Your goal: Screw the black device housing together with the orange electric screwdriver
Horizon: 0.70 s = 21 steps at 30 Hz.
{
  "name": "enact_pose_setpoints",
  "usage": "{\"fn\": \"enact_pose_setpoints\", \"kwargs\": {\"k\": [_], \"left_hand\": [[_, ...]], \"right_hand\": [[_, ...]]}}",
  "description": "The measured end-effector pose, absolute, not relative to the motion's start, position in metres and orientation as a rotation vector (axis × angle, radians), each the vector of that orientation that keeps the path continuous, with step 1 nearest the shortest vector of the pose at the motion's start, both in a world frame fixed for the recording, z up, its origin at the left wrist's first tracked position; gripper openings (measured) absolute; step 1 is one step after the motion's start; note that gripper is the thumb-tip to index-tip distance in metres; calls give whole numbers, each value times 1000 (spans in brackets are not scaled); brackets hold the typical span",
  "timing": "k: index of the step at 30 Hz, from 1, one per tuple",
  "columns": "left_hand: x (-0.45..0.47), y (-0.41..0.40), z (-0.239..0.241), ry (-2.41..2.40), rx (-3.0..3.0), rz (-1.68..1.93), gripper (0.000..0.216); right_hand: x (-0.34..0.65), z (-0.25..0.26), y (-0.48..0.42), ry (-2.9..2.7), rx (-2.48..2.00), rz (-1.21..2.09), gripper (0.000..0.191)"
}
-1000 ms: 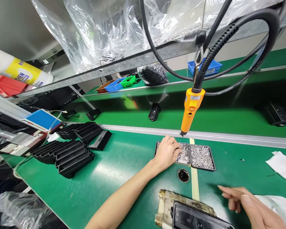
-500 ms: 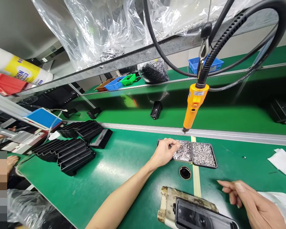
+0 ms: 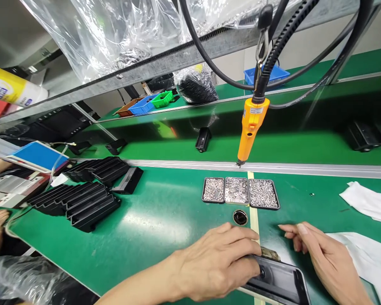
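- Green matting covers the desk (image 3: 152,220), with a conveyor belt (image 3: 288,146) running beyond its metal rail.
- Nearest, the left hand (image 3: 216,264) lies over the black housing (image 3: 279,281); its grip seems to press the housing's left end, fingers curled, though what it pinches is hidden.
- Just right, the right hand (image 3: 324,258) rests open beside the housing, fingers loosely extended, holding nothing.
- Beyond the hands, a small black ring (image 3: 240,217) lies on the mat.
- Farther back, three screw trays (image 3: 240,191) sit side by side.
- Left, black finned parts (image 3: 82,199) are stacked.
- Above the rail hangs an orange electric screwdriver (image 3: 250,127).
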State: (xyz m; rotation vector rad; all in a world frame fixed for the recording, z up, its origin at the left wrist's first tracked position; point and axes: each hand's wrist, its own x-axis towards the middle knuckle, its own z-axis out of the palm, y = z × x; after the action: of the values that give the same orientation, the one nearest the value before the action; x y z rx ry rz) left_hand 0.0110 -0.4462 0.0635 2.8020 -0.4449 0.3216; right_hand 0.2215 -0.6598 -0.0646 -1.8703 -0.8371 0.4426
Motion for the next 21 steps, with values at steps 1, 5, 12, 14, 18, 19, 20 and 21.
{"fn": "enact_pose_setpoints", "kwargs": {"k": [1,5,12,14,18,19,20,21], "left_hand": [[11,-447,63,-456,2836,313,20],[13,-444,64,-429,2873,184,25],[-4,-434,55,-498,2894,159,41],[-5,-432,46,-526,2883,205,57],[0,-433,35,-553,2859,183,64],[1,-434,34,-556,2851,180,64],[1,-434,33,-553,2844,181,64],[1,-435,33,-540,2836,176,64]], "right_hand": [[222,-66,-660,-835,-1873,445,51],[223,-69,-660,-833,-1881,445,51],[218,-64,-661,-822,-1893,400,69],[216,-64,-663,-813,-1903,385,72],[215,-65,-666,-812,-1918,377,72],[215,-65,-665,-819,-1918,380,71],[217,-65,-664,-828,-1916,385,69],[218,-65,-663,-838,-1913,392,67]]}}
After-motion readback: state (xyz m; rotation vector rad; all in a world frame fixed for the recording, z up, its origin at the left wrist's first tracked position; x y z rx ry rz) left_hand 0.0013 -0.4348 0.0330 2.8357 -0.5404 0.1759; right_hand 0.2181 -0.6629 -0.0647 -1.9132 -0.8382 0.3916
